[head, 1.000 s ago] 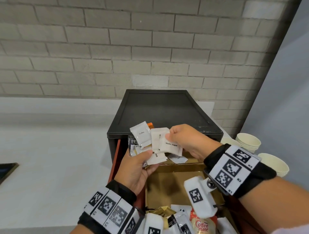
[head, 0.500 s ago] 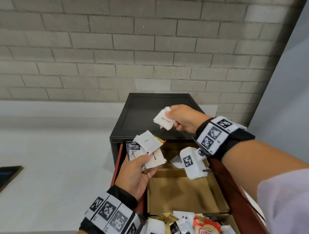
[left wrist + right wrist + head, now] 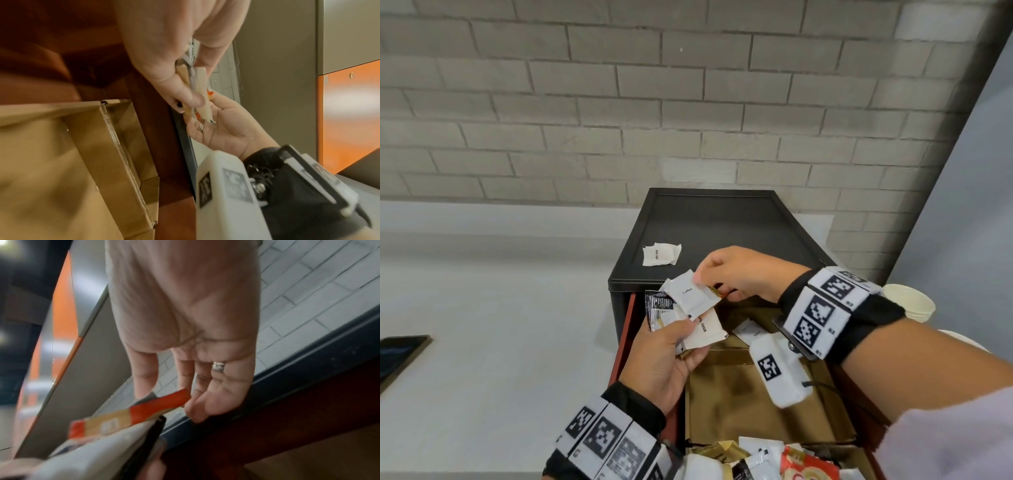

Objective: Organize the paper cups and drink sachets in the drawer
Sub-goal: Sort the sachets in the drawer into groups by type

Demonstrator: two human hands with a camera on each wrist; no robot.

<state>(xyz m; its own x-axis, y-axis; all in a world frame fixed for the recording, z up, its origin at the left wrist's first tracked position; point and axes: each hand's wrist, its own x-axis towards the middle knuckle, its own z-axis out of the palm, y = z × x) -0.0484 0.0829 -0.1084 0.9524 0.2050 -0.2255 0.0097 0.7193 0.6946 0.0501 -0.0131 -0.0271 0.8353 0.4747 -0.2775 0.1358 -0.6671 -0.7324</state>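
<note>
My left hand (image 3: 681,334) grips a fan of drink sachets (image 3: 705,330) over the open drawer (image 3: 624,346): white ones, a black one and an orange-edged one (image 3: 160,404). At the top of the fan my right hand (image 3: 703,275) pinches the corner of the white sachet marked Coffee (image 3: 688,294). A pair of white sachets (image 3: 661,254) lies on the black cabinet top (image 3: 722,219). Paper cups (image 3: 909,301) stand stacked to the right of the cabinet. The left wrist view shows the sachet bundle (image 3: 202,91) edge-on, with my right hand's fingers (image 3: 205,128) under it.
A brown cardboard box (image 3: 739,404) sits inside the drawer, with one white sachet (image 3: 748,330) at its far end. Several mixed sachets (image 3: 756,459) are heaped at the drawer's near end. A grey counter (image 3: 500,342) spreads to the left, a brick wall behind.
My right hand carried a white sachet up to the cabinet top, left it there, and came back down to the fan in my left hand. The left hand stayed in place.
</note>
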